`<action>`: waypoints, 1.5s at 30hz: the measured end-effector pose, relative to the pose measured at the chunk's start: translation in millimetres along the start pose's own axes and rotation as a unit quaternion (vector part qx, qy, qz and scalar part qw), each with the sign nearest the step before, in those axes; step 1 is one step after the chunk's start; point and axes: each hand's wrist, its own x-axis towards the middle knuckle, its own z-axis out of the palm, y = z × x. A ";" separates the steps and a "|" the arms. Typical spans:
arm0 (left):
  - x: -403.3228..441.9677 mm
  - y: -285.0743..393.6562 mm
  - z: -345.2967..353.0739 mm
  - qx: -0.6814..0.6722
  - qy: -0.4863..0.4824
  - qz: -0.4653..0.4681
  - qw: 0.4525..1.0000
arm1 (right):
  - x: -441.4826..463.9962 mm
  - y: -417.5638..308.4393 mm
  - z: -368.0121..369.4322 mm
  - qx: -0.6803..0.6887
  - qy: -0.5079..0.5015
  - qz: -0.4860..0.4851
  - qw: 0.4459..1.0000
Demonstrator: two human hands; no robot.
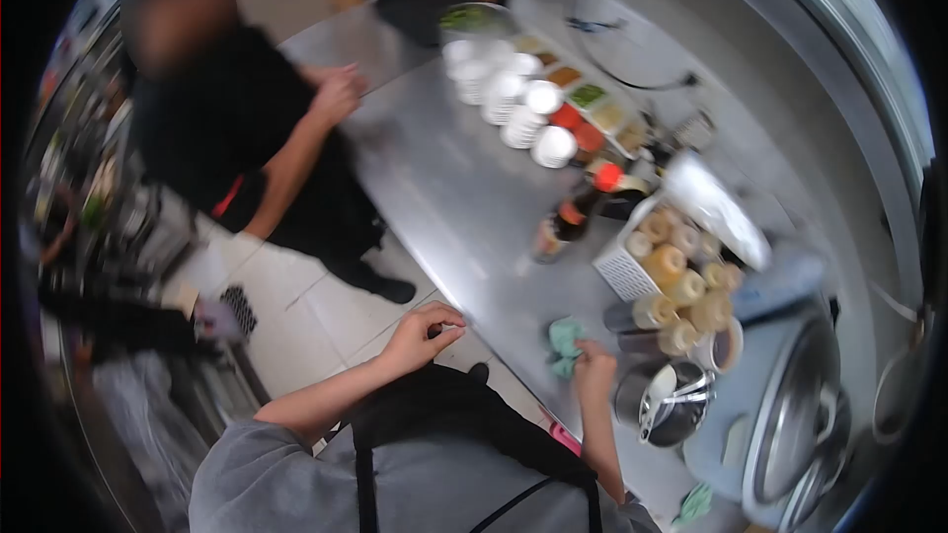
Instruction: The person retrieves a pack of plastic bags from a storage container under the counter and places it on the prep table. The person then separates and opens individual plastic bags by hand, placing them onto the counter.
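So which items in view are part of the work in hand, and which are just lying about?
Likely in use:
right hand, holding the green cloth
steel counter beside it

Apparently just lying about:
red-capped bottle
white basket of bottles
stacked white cups
pot with utensils
second green cloth

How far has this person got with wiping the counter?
Seemingly done: the steel counter's middle looks bare and shiny, though I can't tell if it's been wiped. In hand: the right hand holds a green cloth near the counter's edge. Probably left: the metal around the red-capped bottle and beside the white basket.
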 end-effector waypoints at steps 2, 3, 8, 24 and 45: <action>-35.4 10.3 5.3 -0.016 0.098 -0.004 0.995 | 24.5 -7.5 -15.6 0.021 0.015 -0.037 0.999; -22.1 -19.8 16.7 -0.084 0.156 0.076 0.981 | 67.3 -9.7 -38.1 -0.063 0.068 -0.109 0.990; -151.3 -11.9 -53.8 0.008 0.326 0.056 0.944 | 65.4 -71.1 -1.3 -0.105 -0.028 -0.273 0.956; -516.0 -151.5 -77.5 0.107 0.399 -0.249 0.876 | -283.9 -451.0 312.2 0.210 -0.555 -0.488 0.640; -629.9 -536.6 -98.1 -0.047 0.295 -0.582 0.756 | -572.6 -498.2 829.4 0.121 -0.558 -0.225 0.789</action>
